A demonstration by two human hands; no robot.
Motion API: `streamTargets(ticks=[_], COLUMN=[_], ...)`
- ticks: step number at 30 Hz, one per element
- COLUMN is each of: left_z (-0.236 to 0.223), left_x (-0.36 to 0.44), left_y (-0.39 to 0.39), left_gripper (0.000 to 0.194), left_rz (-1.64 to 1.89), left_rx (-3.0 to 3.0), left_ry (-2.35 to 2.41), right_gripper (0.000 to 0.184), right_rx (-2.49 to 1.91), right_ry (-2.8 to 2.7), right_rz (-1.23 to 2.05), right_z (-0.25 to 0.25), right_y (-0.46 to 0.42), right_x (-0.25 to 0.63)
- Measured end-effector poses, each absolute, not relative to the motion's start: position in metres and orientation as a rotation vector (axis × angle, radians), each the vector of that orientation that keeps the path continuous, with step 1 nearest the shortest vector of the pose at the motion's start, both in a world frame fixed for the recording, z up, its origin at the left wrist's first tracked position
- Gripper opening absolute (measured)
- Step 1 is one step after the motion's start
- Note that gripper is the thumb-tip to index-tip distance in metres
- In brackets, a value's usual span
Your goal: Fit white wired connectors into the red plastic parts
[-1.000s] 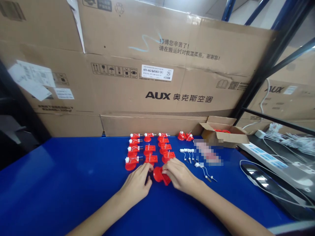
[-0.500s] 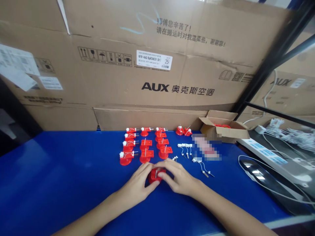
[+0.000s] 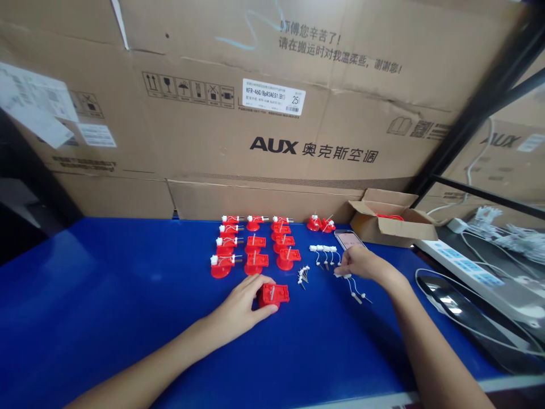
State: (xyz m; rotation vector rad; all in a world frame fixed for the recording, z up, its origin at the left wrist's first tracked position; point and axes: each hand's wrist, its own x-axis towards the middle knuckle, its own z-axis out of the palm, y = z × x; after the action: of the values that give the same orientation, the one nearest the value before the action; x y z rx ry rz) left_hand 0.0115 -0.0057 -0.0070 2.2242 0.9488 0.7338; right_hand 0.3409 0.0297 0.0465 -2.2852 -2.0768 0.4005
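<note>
Red plastic holder (image 3: 275, 294) stands on the blue table (image 3: 128, 352), and my left hand (image 3: 247, 301) has hold of its left end: thumb on the near side, fingers on the far side, curled around it. I take twelve o'clock as toward the big cardboard (image 3: 196, 147). The long axis of the holder then runs from nine to three, with its free end pointing to three o'clock.

My right hand (image 3: 361, 264) is much nearer to the white connector (image 3: 342, 276). Thumb and fingertips are almost together at it, but from my distance I cannot tell if they really pinch it.

In my judgement, this relation matters most: the connector lies between two and three o'clock from the holder, well apart, and its two wires (image 3: 356, 298) point between four and five, away from the holder. A row of similar connectors (image 3: 322, 248) is near, at eleven o'clock from the right fingertips.
</note>
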Motion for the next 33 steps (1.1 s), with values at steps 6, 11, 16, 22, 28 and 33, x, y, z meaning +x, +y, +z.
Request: streamTargets(ticks=[6,11,16,22,28,33], left_z=[0.001,0.008,0.010,0.009,0.008,0.006], left_x=[0.012,0.011,0.010,0.009,0.009,0.009], left_y=[-0.011,-0.015,-0.015,-0.014,-0.015,-0.013], left_gripper=[0.023,0.024,0.026,0.029,0.029,0.033], left_rz=[0.730,0.724,0.786,0.833,0.814,0.830], left_rx=[2.207,2.148,2.198,2.245,2.253,2.275], left_ry=[0.982,0.981,0.948,0.923,0.912,0.915], right_gripper=[0.012,0.012,0.016,0.014,0.008,0.004], right_rx=[-2.266,-2.245,-2.318,-2.300,-2.334,-2.221], right_ry=[-2.089,-2.092,-2.095,-2.127,-2.118,-2.168], right_rz=[0.511,0.526,0.477,0.438,0.368,0.485], right_z=[0.043,0.051,0.049,0.045,0.047,0.049], right_y=[0.028,0.026,0.027,0.026,0.028,0.020], right_x=[0.327,0.331,0.329,0.320,0.323,0.309])
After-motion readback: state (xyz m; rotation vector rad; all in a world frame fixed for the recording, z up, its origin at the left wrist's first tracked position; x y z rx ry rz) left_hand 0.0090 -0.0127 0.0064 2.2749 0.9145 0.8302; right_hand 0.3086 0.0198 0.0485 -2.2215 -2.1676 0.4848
